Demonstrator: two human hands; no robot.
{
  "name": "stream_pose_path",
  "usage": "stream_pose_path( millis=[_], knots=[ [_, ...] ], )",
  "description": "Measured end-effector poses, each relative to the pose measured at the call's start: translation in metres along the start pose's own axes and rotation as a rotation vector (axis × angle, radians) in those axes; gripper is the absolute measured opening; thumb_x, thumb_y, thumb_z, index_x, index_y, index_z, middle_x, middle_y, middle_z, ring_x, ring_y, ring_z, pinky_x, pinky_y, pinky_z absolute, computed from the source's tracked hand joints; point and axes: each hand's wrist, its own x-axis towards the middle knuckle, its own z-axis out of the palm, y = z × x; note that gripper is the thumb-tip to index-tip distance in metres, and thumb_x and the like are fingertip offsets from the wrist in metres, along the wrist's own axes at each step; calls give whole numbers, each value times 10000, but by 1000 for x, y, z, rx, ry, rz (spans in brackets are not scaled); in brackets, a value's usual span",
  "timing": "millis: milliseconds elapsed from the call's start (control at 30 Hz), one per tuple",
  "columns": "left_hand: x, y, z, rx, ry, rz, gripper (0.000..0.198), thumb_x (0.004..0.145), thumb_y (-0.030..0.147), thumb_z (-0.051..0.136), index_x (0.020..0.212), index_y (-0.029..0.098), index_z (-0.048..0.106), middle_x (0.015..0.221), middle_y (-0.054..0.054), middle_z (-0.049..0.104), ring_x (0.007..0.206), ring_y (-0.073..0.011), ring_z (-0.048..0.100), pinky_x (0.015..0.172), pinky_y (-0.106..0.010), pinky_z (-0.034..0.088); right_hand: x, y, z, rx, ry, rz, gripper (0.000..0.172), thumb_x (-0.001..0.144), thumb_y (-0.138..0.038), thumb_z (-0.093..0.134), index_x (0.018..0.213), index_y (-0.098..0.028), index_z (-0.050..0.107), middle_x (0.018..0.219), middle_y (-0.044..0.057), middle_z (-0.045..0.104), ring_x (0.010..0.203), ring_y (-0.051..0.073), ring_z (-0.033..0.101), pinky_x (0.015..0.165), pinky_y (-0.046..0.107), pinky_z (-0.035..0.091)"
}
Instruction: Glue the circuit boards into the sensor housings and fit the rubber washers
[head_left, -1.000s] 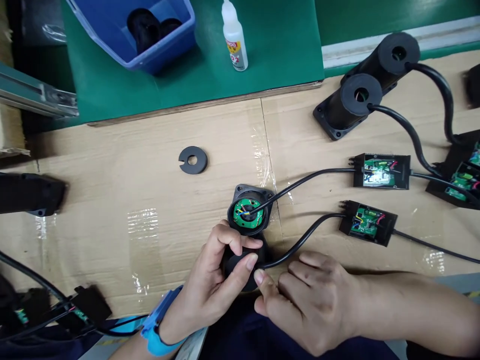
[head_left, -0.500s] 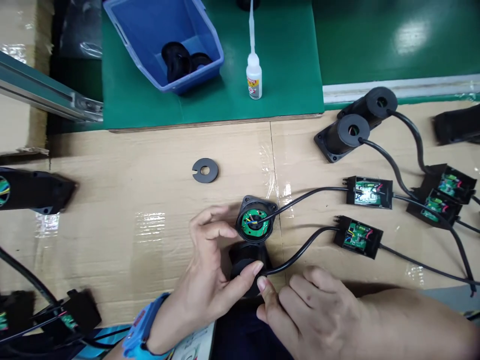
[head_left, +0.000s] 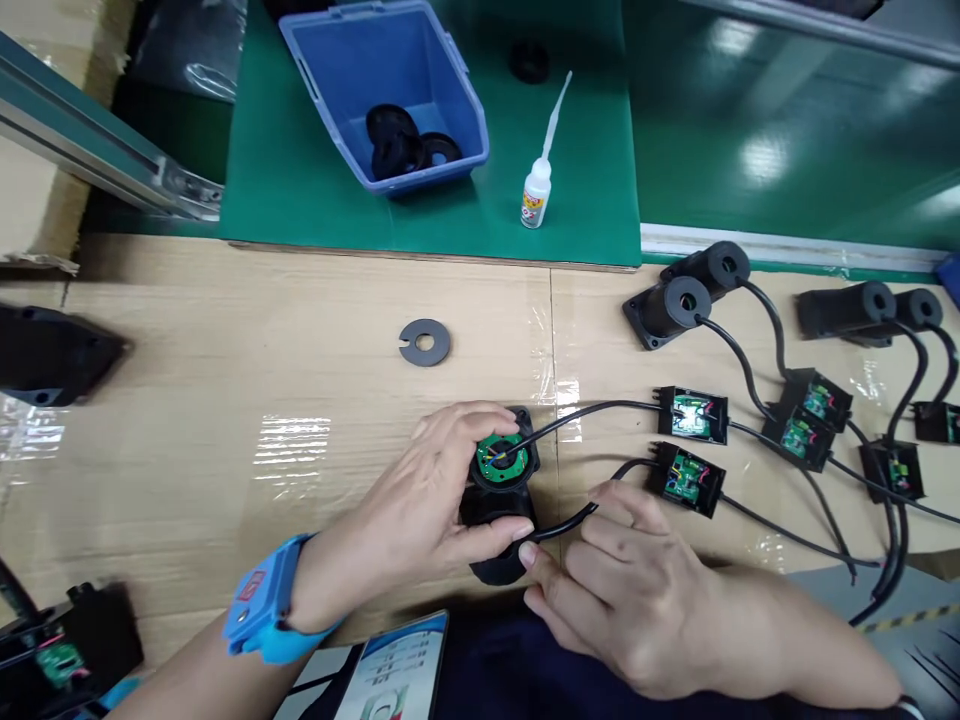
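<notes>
Blue bin and grey disc lie beyond hands gripping black housings and, seemingly, a cable.

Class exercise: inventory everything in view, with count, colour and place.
platform: 1, green, top
bin: 1, blue, on platform
parts: several, black, in bin
bottle: 1, white, on platform
ring: 1, black, on platform
slotted disc: 1, grey, mid-cardboard
near housings: 2, black, at hands
other housings: 5, black, right, left
boards: several, green, in boxes, one near housing
boxes: 7 or more, black, right, lower left
cables: several, black, mostly right
cardboard: uncounted, brown, worktop
rail: 1, silver, upper left
card: 1, white-blue, bottom
wristband: 1, blue, left wrist
left hand: 1, bare, on near housings
right hand: 1, bare, at cable
</notes>
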Motion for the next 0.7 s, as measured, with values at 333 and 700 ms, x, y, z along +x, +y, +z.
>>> stream_pose_path(
  millis=[333, 700],
  knots=[
    [-8, 1, 3, 145, 17, -3, 557, 925, 462, 688, 1343, 216, 415, 1397, -140, 548, 1319, -294, 533, 1062, -451, 431, 22, 26, -11, 178, -199, -133, 256, 988, -193, 556, 785, -180, 710, 568, -78, 530, 542, 110, 406, 1286, 601, 135],
    [-7, 3, 4, 122, 52, -51, 719, 861, 427, 756, 1404, 182, 353, 1358, -145, 592, 1259, -295, 585, 1038, -453, 435, 25, 36, -11, 276, -249, -162, 218, 994, -260, 566, 849, -170, 702, 628, -48, 624, 599, 130, 526, 1263, 596, 228]
  ],
)
